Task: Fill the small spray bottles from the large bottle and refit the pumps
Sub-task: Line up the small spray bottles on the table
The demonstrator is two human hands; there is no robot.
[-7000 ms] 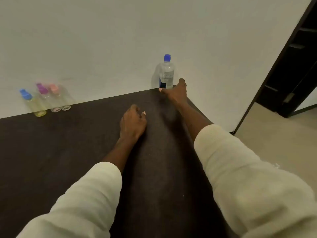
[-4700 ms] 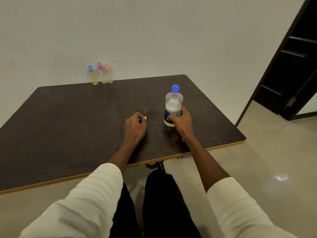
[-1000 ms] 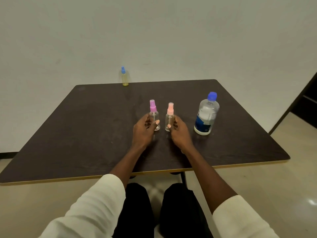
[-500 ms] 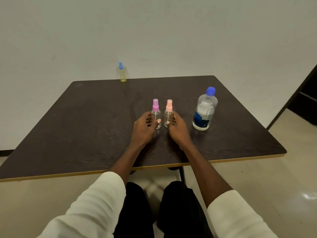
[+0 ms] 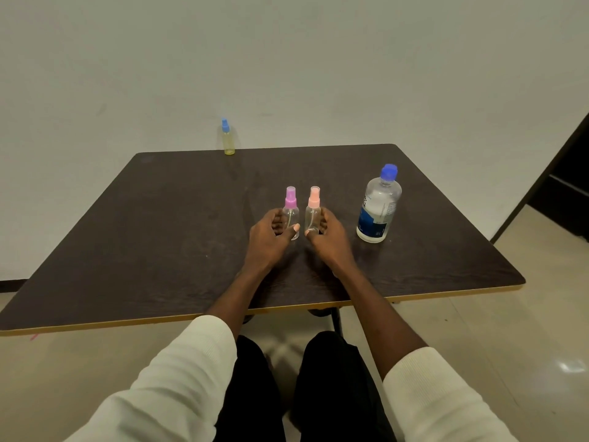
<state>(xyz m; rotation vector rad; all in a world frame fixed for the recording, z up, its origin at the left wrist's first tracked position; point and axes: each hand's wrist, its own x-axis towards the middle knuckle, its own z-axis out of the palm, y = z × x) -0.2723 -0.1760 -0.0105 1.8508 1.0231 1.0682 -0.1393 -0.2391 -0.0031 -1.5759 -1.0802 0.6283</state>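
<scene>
Near the middle of the dark surface [image 5: 159, 224], two small spray bottles are stood upright, just beside each other. The purple-capped bottle [image 5: 291, 215] is gripped low on its body by the left hand [image 5: 271, 239], fingers curled round it, thumb across the front. The pink-capped bottle [image 5: 313, 213] is gripped likewise by the right hand [image 5: 328, 239]. Both appear empty; pumps are seen fitted. The large bottle [image 5: 378, 207], blue cap on, is stood to the right, near but apart from the right hand. A third small bottle [image 5: 228, 138], blue-capped and yellowish, is left at the far edge against the wall. No filling is judged begun. Risks noted: the small bottles are light and narrow-necked, so water could be spilled if poured fast from the wide mouth; an unheld bottle could be tipped by a passing wrist; a dip tube could be bent on refitting.
</scene>
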